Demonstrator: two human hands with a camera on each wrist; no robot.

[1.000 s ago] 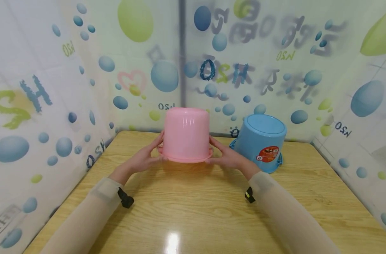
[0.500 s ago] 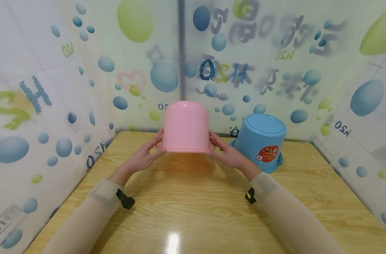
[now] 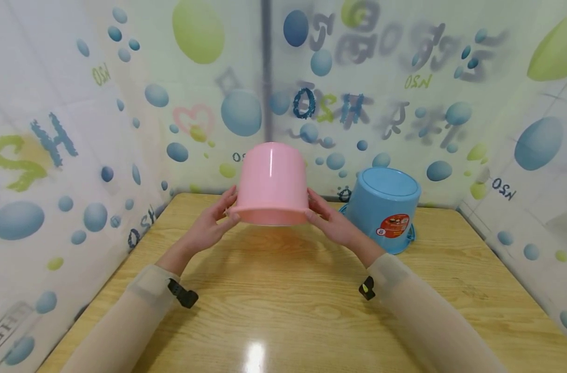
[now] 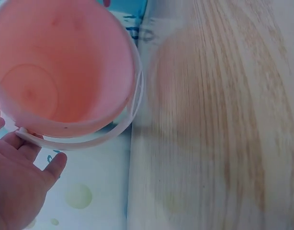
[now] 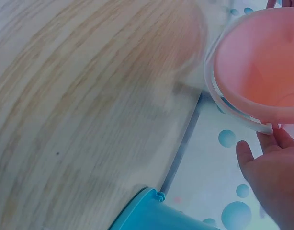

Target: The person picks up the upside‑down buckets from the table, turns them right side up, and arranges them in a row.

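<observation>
A pink plastic bucket (image 3: 271, 178) is held bottom-up above the table, tilted so its open mouth faces partly toward me. My left hand (image 3: 211, 225) grips its rim on the left side, and my right hand (image 3: 334, 224) grips the opposite side. The left wrist view looks into the bucket's hollow, where a pale handle (image 4: 96, 142) hangs along the rim beside the left fingers. Right fingers sit at the handle's other end in the right wrist view. The far side of the bucket is hidden from the head view.
Close to the right forearm, a blue bucket (image 3: 381, 199) with a red label stands upside down on the wooden table (image 3: 274, 300). Behind the table's back edge hangs a curtain (image 3: 377, 129) printed with bubbles and letters, with similar sheets at both sides.
Both hands have lifted the pink bucket higher off the table. It has tipped, its mouth turning toward me and showing the inside. The blue bucket has stayed put.
</observation>
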